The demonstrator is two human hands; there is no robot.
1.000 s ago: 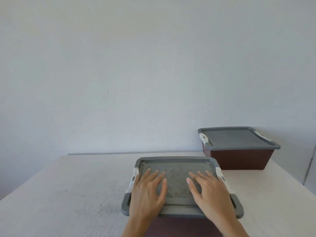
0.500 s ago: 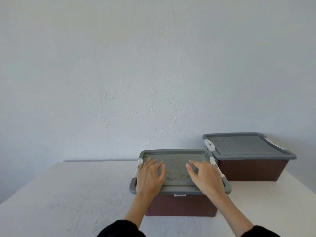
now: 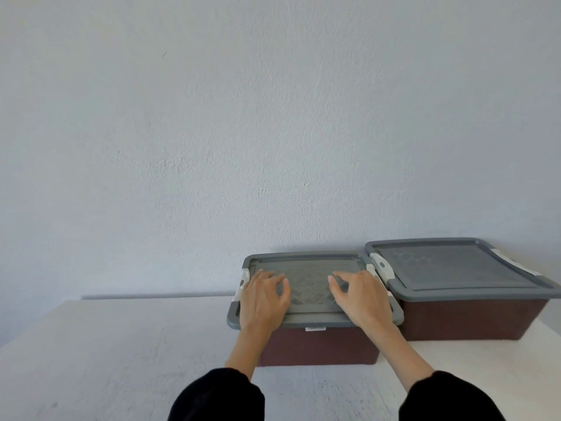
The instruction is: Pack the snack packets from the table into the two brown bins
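Two brown bins with grey lids stand side by side against the back wall. The nearer bin point(image 3: 318, 347) has its grey lid point(image 3: 309, 284) closed. My left hand point(image 3: 264, 299) lies flat on the lid's left part, fingers slightly curled. On the lid's right part rests my right hand point(image 3: 361, 296), palm down. Neither hand holds anything. The second bin point(image 3: 467, 317) sits to the right, touching the first, its lid point(image 3: 449, 268) also closed. No snack packets are in view.
The white table point(image 3: 121, 354) stretches to the left and front of the bins. A plain pale wall point(image 3: 273, 132) rises right behind them. My black sleeves point(image 3: 218, 396) fill the lower edge.
The nearer bin has slid away from me toward the wall under both hands, ending next to the second bin. My arms are stretched out further and the sleeves have come into view.
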